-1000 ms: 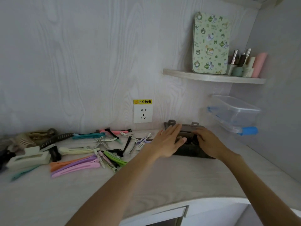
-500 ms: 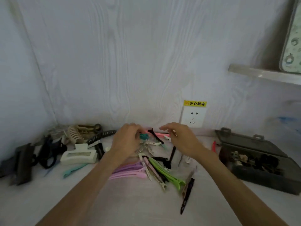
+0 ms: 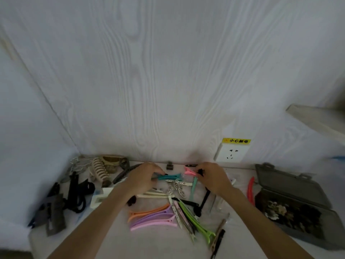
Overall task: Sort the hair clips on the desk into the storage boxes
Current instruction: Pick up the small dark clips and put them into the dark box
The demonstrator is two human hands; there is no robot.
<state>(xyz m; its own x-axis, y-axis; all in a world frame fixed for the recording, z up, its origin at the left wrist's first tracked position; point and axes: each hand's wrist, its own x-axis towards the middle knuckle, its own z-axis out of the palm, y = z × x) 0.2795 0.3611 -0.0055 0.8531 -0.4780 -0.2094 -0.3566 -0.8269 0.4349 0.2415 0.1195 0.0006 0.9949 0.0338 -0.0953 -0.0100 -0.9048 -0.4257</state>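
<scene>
Desk [image 3: 153, 245], rear edge by wall. Left hand [image 3: 141, 179]: fingers curled, pinching one end of teal clip [image 3: 169, 177]; the clip extends rightward from the fingertips, lying flat. Right hand [image 3: 212, 177]: fingertips closed on small black clip [image 3: 200, 172], apparently also touching pink clip [image 3: 189, 172], though blur obscures this. Loose clips spread below both hands. Grey storage box [image 3: 291, 186], lid open, at far right, well apart from both hands.

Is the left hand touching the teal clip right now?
Touching. In the head view the left hand's fingertips close on the near end of the teal clip, with no gap visible between them.
</scene>
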